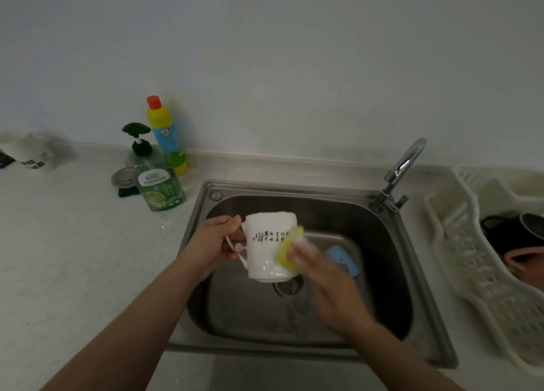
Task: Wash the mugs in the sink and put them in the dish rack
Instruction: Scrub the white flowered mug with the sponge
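Both forearms reach in from the near edge over the sink. Left hand grips the white mug by its handle, holding it upright above the drain. Right hand, blurred, presses a yellow sponge against the mug's right side; its exact finger grip I cannot tell. Rack lies well to the right, already holding dark and pink mugs, so the right hand is nearer it.
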Demonstrator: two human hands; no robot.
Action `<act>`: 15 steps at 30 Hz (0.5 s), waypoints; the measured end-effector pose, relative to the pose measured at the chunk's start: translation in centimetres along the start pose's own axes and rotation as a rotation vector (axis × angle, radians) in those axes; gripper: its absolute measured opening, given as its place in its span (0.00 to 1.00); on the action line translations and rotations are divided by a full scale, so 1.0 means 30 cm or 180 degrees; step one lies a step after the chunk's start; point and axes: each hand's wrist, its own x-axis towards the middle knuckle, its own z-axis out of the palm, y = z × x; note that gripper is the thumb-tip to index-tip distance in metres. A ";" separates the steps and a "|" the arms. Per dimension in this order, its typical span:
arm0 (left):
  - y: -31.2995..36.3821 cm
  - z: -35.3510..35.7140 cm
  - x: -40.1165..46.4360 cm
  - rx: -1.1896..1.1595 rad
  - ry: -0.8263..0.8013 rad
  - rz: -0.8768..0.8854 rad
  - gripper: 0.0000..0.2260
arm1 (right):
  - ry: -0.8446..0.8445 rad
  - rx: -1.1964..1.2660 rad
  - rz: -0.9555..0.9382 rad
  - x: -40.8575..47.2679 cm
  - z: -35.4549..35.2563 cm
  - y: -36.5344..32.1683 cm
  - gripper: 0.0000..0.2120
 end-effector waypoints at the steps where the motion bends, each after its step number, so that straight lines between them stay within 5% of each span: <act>1: -0.001 0.011 -0.002 -0.0045 -0.0065 -0.0018 0.09 | 0.0219 0.0137 0.0251 0.051 -0.005 0.006 0.21; 3: 0.005 0.038 0.000 -0.0214 -0.0151 -0.0012 0.10 | 0.0556 0.0548 0.0735 0.126 -0.019 -0.006 0.19; 15: 0.016 0.078 -0.016 0.0398 0.0120 0.0070 0.13 | 0.0380 0.0146 0.0610 0.034 0.004 -0.027 0.21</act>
